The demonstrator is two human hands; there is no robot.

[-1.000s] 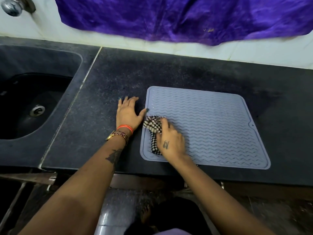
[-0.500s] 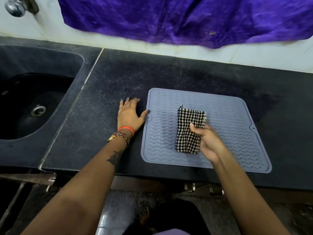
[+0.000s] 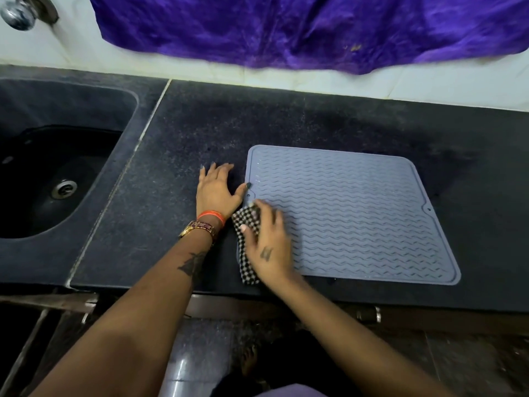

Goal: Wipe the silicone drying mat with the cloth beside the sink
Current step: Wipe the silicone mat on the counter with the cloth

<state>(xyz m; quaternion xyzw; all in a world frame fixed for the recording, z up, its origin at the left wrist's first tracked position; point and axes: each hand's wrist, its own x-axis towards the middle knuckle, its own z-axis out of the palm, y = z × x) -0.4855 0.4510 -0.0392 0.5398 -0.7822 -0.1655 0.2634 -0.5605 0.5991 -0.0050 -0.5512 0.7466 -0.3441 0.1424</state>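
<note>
A grey-blue silicone drying mat [image 3: 352, 213] with wavy ridges lies flat on the dark stone counter [image 3: 183, 133]. My right hand [image 3: 269, 245] presses a black-and-white checked cloth [image 3: 246, 224] onto the mat's near left edge; the cloth overhangs that edge and is mostly hidden under the palm. My left hand [image 3: 216, 190] lies flat on the counter just left of the mat, fingers spread, thumb tip touching the mat's rim.
A dark sink [image 3: 51, 179] with a metal drain [image 3: 64, 189] is set into the counter at the left, a tap [image 3: 20, 12] above it. Purple fabric [image 3: 315, 27] hangs over the white wall behind. The counter's front edge runs just below the mat.
My right hand has swept the cloth from the middle of the mat back to its near left edge. The left hand has stayed where it was.
</note>
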